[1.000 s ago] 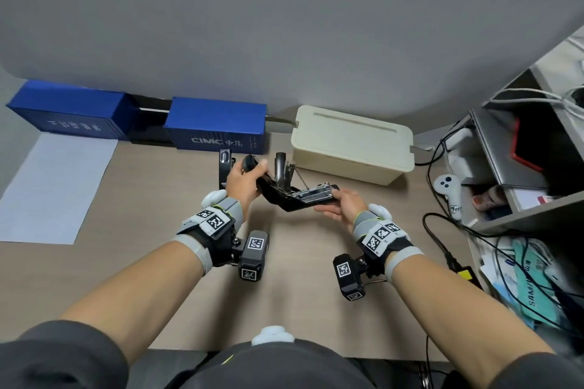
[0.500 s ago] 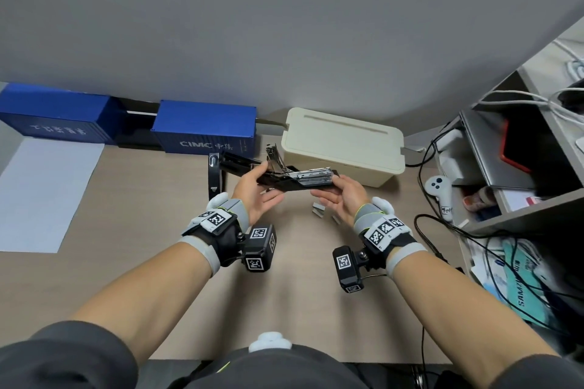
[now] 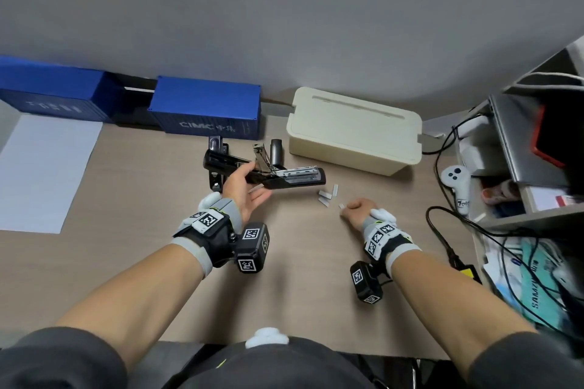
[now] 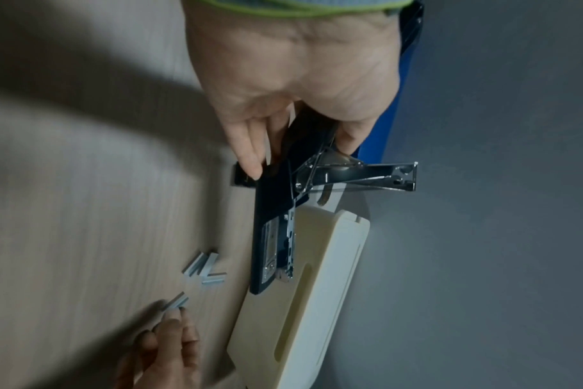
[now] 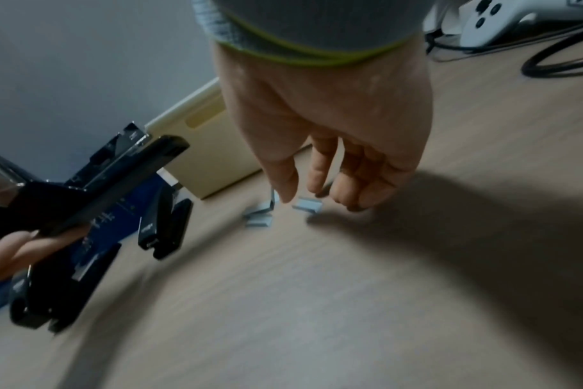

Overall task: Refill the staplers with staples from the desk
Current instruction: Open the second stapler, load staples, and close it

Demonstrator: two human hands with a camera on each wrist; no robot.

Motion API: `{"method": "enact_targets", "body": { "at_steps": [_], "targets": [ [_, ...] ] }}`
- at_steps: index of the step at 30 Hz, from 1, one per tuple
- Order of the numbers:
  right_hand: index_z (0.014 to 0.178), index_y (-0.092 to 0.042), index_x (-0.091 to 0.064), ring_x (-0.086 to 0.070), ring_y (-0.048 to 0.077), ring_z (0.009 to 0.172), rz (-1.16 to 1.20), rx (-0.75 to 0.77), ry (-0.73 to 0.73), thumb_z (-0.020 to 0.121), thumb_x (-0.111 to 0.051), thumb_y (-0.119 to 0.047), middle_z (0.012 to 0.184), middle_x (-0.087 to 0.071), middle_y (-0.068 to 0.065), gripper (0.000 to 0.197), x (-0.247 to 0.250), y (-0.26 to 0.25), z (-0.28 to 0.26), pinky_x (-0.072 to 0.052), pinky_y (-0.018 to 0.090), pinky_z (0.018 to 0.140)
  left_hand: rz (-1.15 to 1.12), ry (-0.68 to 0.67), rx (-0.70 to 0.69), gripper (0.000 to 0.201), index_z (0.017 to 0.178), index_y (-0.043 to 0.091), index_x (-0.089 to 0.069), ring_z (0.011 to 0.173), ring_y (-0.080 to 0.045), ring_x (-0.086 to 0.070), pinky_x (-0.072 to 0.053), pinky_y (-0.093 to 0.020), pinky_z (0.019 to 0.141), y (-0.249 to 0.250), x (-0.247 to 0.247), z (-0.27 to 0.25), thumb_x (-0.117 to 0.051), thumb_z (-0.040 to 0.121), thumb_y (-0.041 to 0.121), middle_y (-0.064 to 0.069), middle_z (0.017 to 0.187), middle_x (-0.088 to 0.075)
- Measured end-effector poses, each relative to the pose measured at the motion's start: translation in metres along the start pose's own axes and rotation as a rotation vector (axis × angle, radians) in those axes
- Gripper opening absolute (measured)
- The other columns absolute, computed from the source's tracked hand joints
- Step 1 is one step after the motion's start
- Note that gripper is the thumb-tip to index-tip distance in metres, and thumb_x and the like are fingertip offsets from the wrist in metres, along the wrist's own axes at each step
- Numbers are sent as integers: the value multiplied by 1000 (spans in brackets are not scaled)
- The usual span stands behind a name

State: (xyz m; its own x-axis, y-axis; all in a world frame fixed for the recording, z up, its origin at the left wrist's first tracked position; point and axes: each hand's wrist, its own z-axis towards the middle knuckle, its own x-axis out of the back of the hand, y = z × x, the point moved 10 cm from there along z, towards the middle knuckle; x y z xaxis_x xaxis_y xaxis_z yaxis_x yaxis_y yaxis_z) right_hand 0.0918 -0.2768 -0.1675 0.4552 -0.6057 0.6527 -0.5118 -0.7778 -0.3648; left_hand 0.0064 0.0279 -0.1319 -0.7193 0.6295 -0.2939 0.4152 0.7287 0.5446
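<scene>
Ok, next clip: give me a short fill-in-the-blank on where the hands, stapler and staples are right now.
1. The opened black stapler is held by the ____ hand.
2. The right hand reaches down to the loose ____ on the desk.
3. Behind the stapler stands a ____-coloured box.
4. Left of that stands a ____ box lettered CIMC.

Missing words: left; staples; cream; blue

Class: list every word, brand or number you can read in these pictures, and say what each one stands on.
"CIMC", then characters too blurred to read: front of the nearer blue box.
White print on the far-left blue box: too blurred.
"SAM…", cut off: teal packet at the right.
Small print on the white controller: unreadable.
</scene>
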Motion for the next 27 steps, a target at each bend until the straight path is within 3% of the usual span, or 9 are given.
{"method": "enact_targets", "body": {
  "at_steps": [5,9,12,15,23,27],
  "targets": [
    [89,-24,-64,-61,23,83,-156,27,31,71,-74,-31,94,-61,1,22,-1,-13,-3,-46,24,73,5,22,14,34,119,13,-60,95,-27,-70,-57,-36,76,-5,11,1,-61,92,34,-13,100,-70],
    [87,-16,-72,-68,25,84,-205,34,22,74,-70,-32,94,-72,5,21,-4,-14,1,-44,21,64,-2,34,15,32,117,13,-61,95,-27,-70,-56,-36,75,-9,21,1,-61,92,34,-13,100,-70],
    [83,-15,-71,-66,25,84,-192,40,16,79,-69,-31,92,-71,4,17,-3,-13,2,-46,22,70,-10,40,13,34,119,14,-60,99,-28,-69,-56,-36,77,-7,25,2,-61,91,34,-13,104,-70],
    [91,-20,-71,-62,21,83,-167,48,8,78,-72,-34,98,-71,1,19,-4,-10,2,-46,23,75,-6,39,15,28,112,16,-60,103,-29,-68,-56,-36,78,-6,27,2,-61,91,35,-14,108,-70],
    [82,-24,-65,-60,19,82,-164,96,-20,71,-76,-28,94,-66,-2,16,-13,-13,-5,-41,22,69,-5,45,26,37,122,17,-60,106,-30,-68,-56,-36,75,-12,28,1,-63,90,36,-15,113,-69],
    [78,-27,-63,-64,18,81,-149,155,22,68,-67,-26,94,-67,-6,11,-12,-31,0,-48,22,71,-4,47,17,31,118,19,-61,101,-28,-67,-56,-36,77,-10,28,2,-62,91,35,-13,108,-68]
  ]
}}
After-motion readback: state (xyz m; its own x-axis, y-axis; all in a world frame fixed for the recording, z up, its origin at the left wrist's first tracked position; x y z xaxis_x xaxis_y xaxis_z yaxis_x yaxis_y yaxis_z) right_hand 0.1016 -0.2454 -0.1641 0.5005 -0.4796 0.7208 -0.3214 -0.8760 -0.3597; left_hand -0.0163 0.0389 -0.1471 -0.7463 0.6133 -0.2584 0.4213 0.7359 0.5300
